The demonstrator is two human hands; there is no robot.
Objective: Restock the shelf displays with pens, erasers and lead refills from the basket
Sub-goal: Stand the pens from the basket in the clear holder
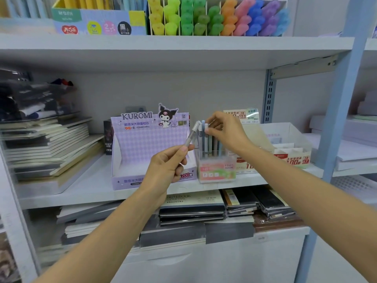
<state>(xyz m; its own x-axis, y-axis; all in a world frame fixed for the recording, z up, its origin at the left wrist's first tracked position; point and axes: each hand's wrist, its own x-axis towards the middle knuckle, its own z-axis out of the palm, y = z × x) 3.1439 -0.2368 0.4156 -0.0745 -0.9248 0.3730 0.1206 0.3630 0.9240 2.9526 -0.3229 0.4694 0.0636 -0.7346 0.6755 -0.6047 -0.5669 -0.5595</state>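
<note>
Holding a grey pen (191,136) low on its barrel, the left hand (169,165) has thumb and curled fingers (182,149) closed round it; the pen tilts up and right, cap end just beside the tops of the standing pens (212,142). Left forearm comes in from bottom left, wrist bent up. Right hand (227,132) reaches in from the right, palm down, fingertips pinching the cap of a white-capped pen (206,132) that stands upright with the others in a clear pen box (217,170); the other fingers are curled above. Clear box sits on the middle shelf (85,193), touching the right side of a purple KUROMI display carton (142,144). Right of the clear box: open cardboard lead refill trays (289,137) with red and white packs, a 2B 0.5 card (241,115) behind them. Left end of that shelf: slanted stack of notebooks (51,148), dark wrapped packs (30,99) above it. Upper shelf: row of coloured highlighters (216,19) in a divided rack, yellow through green, orange, pink, blue, purple, plus a pastel pen carton (98,21) to the left. Lower shelf: flat piles of wrapped dark notebooks (193,209). Blue steel upright (344,94) on the right, grey back panel.
</note>
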